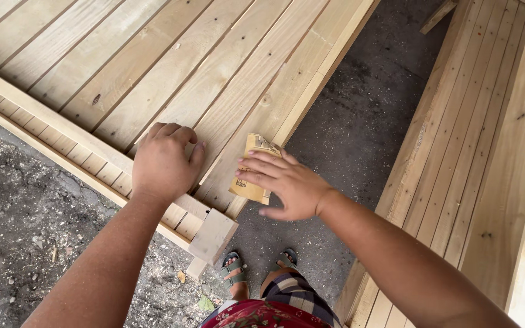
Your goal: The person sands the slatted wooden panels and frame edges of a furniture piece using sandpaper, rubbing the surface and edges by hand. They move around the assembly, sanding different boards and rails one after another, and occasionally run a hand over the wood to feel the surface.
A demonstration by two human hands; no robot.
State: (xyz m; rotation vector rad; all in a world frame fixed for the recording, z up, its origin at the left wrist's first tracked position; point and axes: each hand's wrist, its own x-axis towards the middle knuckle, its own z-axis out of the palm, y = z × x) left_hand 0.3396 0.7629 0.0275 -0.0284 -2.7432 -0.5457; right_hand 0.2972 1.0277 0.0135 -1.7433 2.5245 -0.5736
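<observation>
The left hand rests palm down with fingers curled on the slatted wooden panel, near its corner. The right hand, fingers spread flat, presses a folded sheet of sandpaper against the panel's edge, arm reaching in from the lower right.

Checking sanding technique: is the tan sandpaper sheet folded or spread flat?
Folded: the tan sandpaper sheet shows a doubled edge under the right hand.

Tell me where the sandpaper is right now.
In the head view the folded sandpaper lies near centre, pressed flat under the right hand on the slatted wooden panel near its corner, just right of the left hand.
</observation>
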